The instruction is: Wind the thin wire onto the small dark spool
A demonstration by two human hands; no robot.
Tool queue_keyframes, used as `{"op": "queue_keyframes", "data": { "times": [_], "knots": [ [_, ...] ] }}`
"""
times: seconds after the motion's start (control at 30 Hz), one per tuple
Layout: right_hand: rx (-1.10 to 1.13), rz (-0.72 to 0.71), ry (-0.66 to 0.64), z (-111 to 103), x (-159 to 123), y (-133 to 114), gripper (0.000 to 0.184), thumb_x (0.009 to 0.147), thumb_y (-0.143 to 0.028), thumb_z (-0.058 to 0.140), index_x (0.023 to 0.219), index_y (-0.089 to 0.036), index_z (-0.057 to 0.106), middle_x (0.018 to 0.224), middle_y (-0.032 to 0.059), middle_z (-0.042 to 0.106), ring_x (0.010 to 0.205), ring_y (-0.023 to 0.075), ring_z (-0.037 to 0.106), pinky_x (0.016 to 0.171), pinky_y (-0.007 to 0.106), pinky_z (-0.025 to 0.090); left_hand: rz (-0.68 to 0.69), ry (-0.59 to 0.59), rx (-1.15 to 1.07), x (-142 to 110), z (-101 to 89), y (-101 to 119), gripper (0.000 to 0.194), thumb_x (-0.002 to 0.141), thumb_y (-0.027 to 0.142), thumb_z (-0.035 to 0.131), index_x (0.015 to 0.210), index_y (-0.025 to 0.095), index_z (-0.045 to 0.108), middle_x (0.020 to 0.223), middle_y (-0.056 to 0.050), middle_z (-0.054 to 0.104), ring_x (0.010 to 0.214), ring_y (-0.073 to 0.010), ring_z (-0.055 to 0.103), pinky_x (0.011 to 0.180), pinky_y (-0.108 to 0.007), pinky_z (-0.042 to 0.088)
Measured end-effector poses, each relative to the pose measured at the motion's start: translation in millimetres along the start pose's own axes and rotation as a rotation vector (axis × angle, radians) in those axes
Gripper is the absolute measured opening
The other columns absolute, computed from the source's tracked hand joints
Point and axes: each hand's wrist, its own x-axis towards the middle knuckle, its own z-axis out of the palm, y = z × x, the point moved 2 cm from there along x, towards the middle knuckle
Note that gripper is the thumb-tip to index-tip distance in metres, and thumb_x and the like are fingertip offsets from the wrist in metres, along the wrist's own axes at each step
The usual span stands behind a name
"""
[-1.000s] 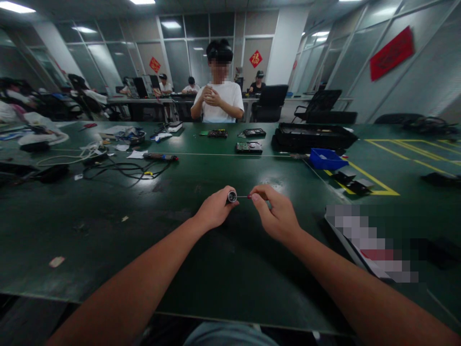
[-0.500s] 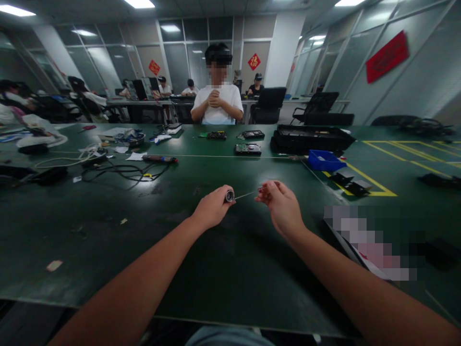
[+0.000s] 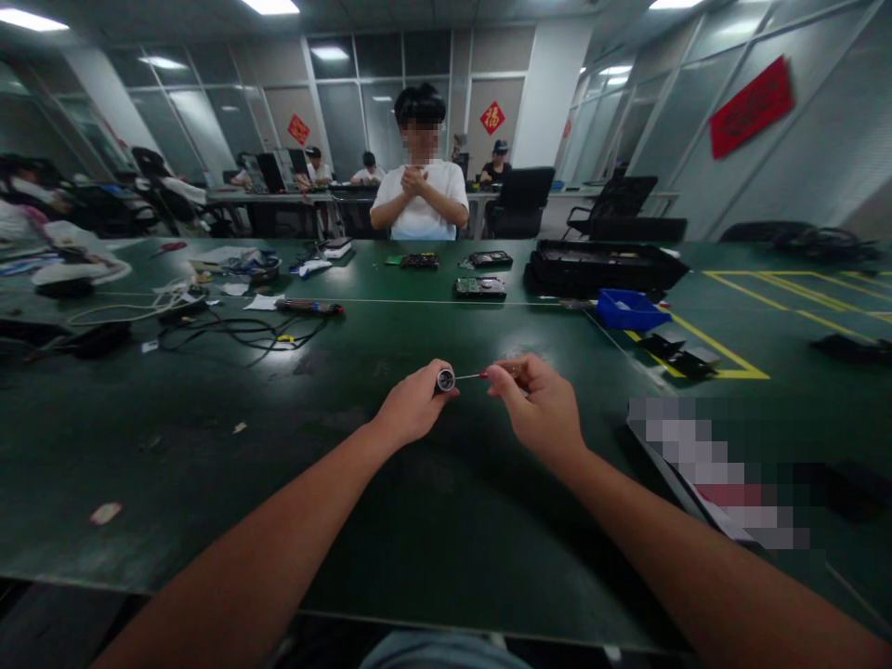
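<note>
My left hand [image 3: 413,401] is closed around a small dark cylindrical object [image 3: 445,380]. Its round, silvery-rimmed end faces me, and its exact kind is unclear. In my right hand [image 3: 540,400] is a screwdriver [image 3: 482,375], pinched between thumb and fingers, with a bit of red showing at the fingertips. Its thin metal shaft points left and reaches the side of the cylindrical object; whether the tip touches it I cannot make out. Most of the handle is hidden by my fingers. Both hands are held above the green table [image 3: 418,520].
Ahead lie hard drives [image 3: 480,288] and a long black casing [image 3: 606,268]. A blue bin [image 3: 631,309] is at right, near small black boxes [image 3: 687,358]. Left are cables [image 3: 229,325] and a pen-shaped tool [image 3: 307,306]. A person in white [image 3: 420,200] sits opposite.
My right hand has turned, with its thumb now toward me, and the screwdriver has come slightly left, its shaft more level and its red part showing. My left hand has barely moved.
</note>
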Motion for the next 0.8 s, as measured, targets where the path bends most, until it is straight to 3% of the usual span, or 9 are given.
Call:
{"op": "queue_keyframes", "data": {
  "times": [0.07,0.13,0.27,0.4,0.53,0.67,0.8],
  "knots": [
    [-0.156,-0.045,0.007,-3,-1,-4,0.031,0.087,-0.048,0.065,0.074,-0.020,0.062,0.064,0.0006,0.066,0.057,0.0151,0.061,0.057,0.029,0.044,0.000,-0.004,0.010,0,0.1,0,0.018,0.091,0.033,0.057,0.107,0.025,0.052,0.095,-0.001,0.065,0.085,-0.0192,0.061,0.072,-0.030,0.042],
    [-0.213,-0.083,0.005,-4,-1,-6,0.030,0.088,-0.047,0.064,0.075,-0.020,0.062,0.065,0.0008,0.067,0.055,0.0147,0.060,0.056,0.029,0.042,-0.004,-0.007,0.018,0,0.0,0,0.018,0.091,0.033,0.057,0.107,0.025,0.052,0.095,-0.002,0.065,0.084,-0.0193,0.061,0.072,-0.030,0.042],
    [-0.140,-0.163,-0.092,-1,-3,-7,0.014,0.094,-0.029,0.053,0.099,-0.020,0.060,0.086,0.0043,0.070,0.074,0.0175,0.066,0.068,0.030,0.047,-0.019,-0.010,0.022,0,-0.4,0,0.016,0.091,0.032,0.057,0.105,0.024,0.052,0.094,-0.002,0.065,0.083,-0.0189,0.061,0.072,-0.030,0.042],
    [-0.094,-0.171,-0.154,1,-7,-8,0.014,0.096,-0.029,0.048,0.095,-0.023,0.061,0.083,0.0031,0.067,0.075,0.0184,0.063,0.071,0.032,0.046,-0.012,-0.024,0.016,-1,-0.1,0,0.015,0.092,0.031,0.056,0.104,0.024,0.052,0.094,-0.002,0.065,0.083,-0.0186,0.061,0.072,-0.030,0.042],
    [0.252,0.040,-0.043,7,-4,2,0.021,0.093,-0.038,0.056,0.109,-0.025,0.058,0.091,0.0037,0.068,0.083,0.0200,0.066,0.077,0.036,0.051,-0.043,0.002,0.025,-1,-2.0,3,0.017,0.091,0.032,0.056,0.106,0.024,0.052,0.095,-0.002,0.065,0.082,-0.0189,0.061,0.071,-0.030,0.043],
    [0.649,0.296,0.015,15,5,20,0.024,0.089,-0.045,0.059,0.096,-0.022,0.062,0.088,0.0032,0.066,0.080,0.0177,0.066,0.082,0.038,0.054,-0.043,0.074,0.070,0,-7.6,6,0.018,0.091,0.031,0.057,0.107,0.024,0.053,0.100,-0.004,0.065,0.085,-0.0195,0.061,0.074,-0.031,0.044],
    [0.743,0.392,0.061,14,12,31,0.022,0.087,-0.043,0.062,0.086,-0.021,0.061,0.079,0.0005,0.061,0.069,0.0142,0.061,0.072,0.034,0.056,-0.037,0.060,0.097,2,-8.2,3,0.015,0.092,0.030,0.056,0.105,0.025,0.054,0.102,-0.004,0.065,0.087,-0.0199,0.061,0.075,-0.031,0.044]
  ]
}}
